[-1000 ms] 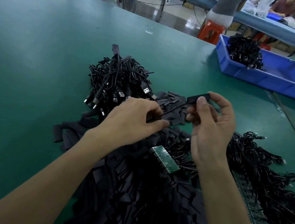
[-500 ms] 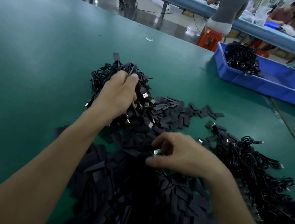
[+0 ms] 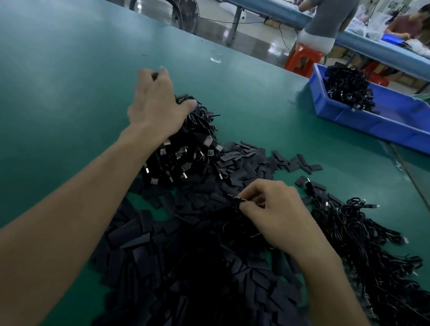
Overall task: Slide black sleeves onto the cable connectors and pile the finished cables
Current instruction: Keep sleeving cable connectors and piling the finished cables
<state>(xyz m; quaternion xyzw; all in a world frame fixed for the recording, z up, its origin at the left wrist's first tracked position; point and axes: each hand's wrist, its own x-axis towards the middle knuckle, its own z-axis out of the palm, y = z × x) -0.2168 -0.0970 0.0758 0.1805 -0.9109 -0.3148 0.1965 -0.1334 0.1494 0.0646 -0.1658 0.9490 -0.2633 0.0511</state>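
My left hand [image 3: 156, 102] hovers with relaxed, spread fingers over the far side of the pile of finished cables [image 3: 185, 151], its thumb touching the pile. My right hand [image 3: 272, 215] pinches a small circuit-board connector [image 3: 238, 199] on a cable, just above the heap of flat black sleeves [image 3: 195, 281]. A second tangle of black cables [image 3: 375, 250] lies to the right of that hand. The connector's far end is hidden by my fingers.
A blue bin [image 3: 400, 127] holding more black cables stands at the back right on the green table [image 3: 57, 78]. The table's right edge runs diagonally past the cables. Beyond the table, people work at another bench [image 3: 253, 3].
My left hand let go over the finished pile and moved farther up, fingers now spread. My right hand lifted a connector out of the sleeve heap, moving slightly right.
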